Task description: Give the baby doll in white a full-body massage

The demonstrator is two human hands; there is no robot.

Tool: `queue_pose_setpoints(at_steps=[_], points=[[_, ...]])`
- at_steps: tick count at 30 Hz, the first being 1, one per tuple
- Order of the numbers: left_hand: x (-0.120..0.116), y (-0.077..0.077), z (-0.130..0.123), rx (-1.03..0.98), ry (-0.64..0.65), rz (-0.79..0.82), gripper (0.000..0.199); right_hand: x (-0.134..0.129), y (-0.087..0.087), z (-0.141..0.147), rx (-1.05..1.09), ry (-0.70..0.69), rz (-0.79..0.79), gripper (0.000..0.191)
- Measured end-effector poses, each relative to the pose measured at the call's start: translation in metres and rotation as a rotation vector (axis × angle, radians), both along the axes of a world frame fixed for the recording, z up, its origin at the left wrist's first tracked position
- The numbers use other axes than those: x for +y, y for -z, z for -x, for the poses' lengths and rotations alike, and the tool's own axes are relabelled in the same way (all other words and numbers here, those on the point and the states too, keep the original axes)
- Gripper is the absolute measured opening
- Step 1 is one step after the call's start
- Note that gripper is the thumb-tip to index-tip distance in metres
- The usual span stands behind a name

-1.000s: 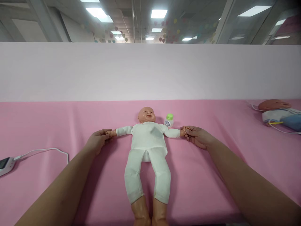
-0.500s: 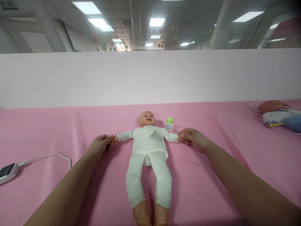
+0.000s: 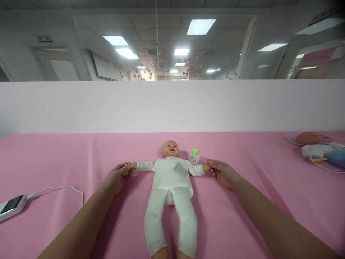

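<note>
A baby doll (image 3: 172, 176) in a white top and trousers lies on its back on the pink sheet (image 3: 231, 223), its arms stretched out sideways. My left hand (image 3: 118, 176) is closed around the doll's hand at the left of the view. On the other side, my right hand (image 3: 221, 172) pinches the doll's other hand between thumb and fingers. A small clear jar with a green lid (image 3: 194, 156) stands beside the doll's head, close to my right hand. The doll's feet are cut off by the bottom edge.
A white handheld device (image 3: 13, 208) with a dark screen and a white cable lies at the far left. Another doll (image 3: 314, 138), with tubes and blue cloth, lies at the far right. Behind the sheet rises a white panel (image 3: 172, 106), with glass above it.
The view has tipped upward, so everything sits lower in it. My right hand's fingers have shifted on the doll's hand. Both hands still hold the doll's hands.
</note>
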State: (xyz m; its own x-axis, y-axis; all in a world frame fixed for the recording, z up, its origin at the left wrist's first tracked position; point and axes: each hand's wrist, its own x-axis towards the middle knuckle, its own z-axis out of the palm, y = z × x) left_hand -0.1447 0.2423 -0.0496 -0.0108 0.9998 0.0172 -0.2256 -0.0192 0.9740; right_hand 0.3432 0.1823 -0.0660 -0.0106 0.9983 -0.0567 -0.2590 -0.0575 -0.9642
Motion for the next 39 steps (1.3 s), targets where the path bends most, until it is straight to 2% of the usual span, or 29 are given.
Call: queue_pose_setpoints(at_steps=[3, 6, 11, 15, 18, 21, 23, 25, 28, 30, 33, 36, 39], points=[[0.002, 0.001, -0.007, -0.133, 0.005, 0.048, 0.016, 0.001, -0.003, 0.005, 0.102, 0.066, 0.024, 0.037], [0.0, 0.002, -0.015, -0.15, -0.032, 0.131, 0.011, -0.001, -0.003, 0.014, 0.015, 0.033, 0.056, 0.033], [-0.006, 0.001, -0.025, -0.079, 0.002, 0.139, 0.02, -0.001, 0.004, 0.019, -0.125, 0.04, 0.061, 0.041], [-0.008, -0.001, -0.027, -0.069, -0.057, 0.141, 0.025, 0.003, 0.003, 0.012, -0.246, 0.206, -0.011, 0.047], [-0.012, -0.006, -0.031, -0.002, -0.103, 0.12, 0.028, 0.0, -0.007, 0.016, -0.422, 0.368, -0.079, 0.049], [-0.024, -0.014, -0.049, 0.164, -0.129, -0.005, 0.035, -0.011, -0.02, 0.035, -0.582, 0.443, -0.21, 0.05], [-0.035, -0.02, -0.068, 0.344, -0.18, -0.122, 0.037, -0.02, -0.026, 0.055, -0.702, 0.407, -0.372, 0.045], [-0.048, -0.024, -0.088, 0.656, -0.184, -0.256, 0.033, -0.027, -0.028, 0.075, -0.841, 0.319, -0.54, 0.039], [-0.062, -0.027, -0.11, 1.056, -0.02, -0.455, 0.024, -0.033, -0.026, 0.098, -1.063, 0.188, -0.762, 0.034], [-0.067, -0.026, -0.116, 1.228, 0.074, -0.582, 0.026, -0.033, -0.026, 0.106, -1.171, 0.063, -0.882, 0.034], [-0.066, -0.023, -0.114, 1.367, 0.11, -0.765, 0.033, -0.033, -0.027, 0.11, -1.242, -0.058, -0.964, 0.034], [-0.06, -0.018, -0.109, 1.397, 0.118, -0.902, 0.036, -0.033, -0.028, 0.111, -1.276, -0.058, -0.953, 0.034], [-0.053, -0.013, -0.106, 1.353, 0.146, -0.952, 0.041, -0.033, -0.026, 0.114, -1.331, -0.027, -0.935, 0.037]])
